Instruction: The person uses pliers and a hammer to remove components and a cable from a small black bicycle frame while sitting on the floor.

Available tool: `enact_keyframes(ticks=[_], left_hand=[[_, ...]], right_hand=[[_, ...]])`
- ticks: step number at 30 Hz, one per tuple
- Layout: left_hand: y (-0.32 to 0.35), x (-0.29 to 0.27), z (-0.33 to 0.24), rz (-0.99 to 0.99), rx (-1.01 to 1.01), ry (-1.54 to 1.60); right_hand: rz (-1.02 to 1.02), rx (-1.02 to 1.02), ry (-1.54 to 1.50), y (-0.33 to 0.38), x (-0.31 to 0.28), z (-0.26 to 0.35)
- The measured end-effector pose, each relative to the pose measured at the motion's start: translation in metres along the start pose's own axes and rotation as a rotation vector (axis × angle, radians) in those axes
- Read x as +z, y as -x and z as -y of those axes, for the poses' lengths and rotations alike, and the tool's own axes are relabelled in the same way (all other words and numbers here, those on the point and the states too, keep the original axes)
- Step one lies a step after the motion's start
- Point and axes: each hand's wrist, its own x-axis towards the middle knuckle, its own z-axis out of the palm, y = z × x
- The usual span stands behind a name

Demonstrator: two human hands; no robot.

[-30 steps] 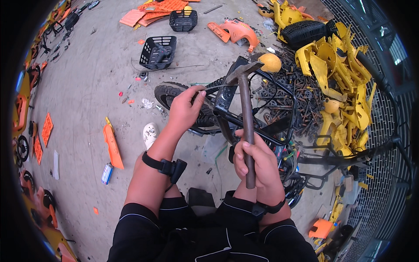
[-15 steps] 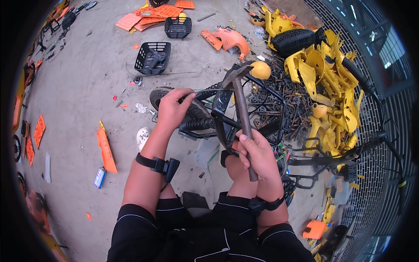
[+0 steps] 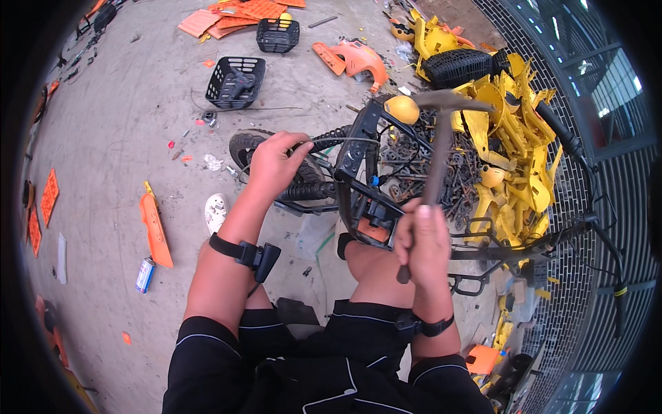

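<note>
A black bicycle frame with a coiled spring and a small tyre lies on the concrete in front of me. My left hand grips a cable and the frame near the tyre. In my right hand is a hammer, held by its worn handle with the steel head raised over the frame near a yellow bell-shaped part. Both wrists wear black straps.
A heap of yellow plastic bike parts and rusty chains lies to the right, by a metal mesh fence. Two black baskets and orange panels lie farther off. An orange strip and a small can are at left.
The hammer has swung from leaning left over the frame to upright and farther right, its head now above the yellow parts. My left hand stays on the frame.
</note>
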Motion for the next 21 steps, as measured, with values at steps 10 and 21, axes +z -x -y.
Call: enact_keyframes(ticks=[10,21], left_hand=[[0.005,-0.008,-0.002,0.010,-0.047,-0.021],[0.004,-0.006,0.002,0.012,-0.093,0.044]], right_hand=[[-0.012,-0.179,-0.102,0.008,-0.003,0.080],[0.022,0.190,0.070,-0.004,0.003,-0.005]])
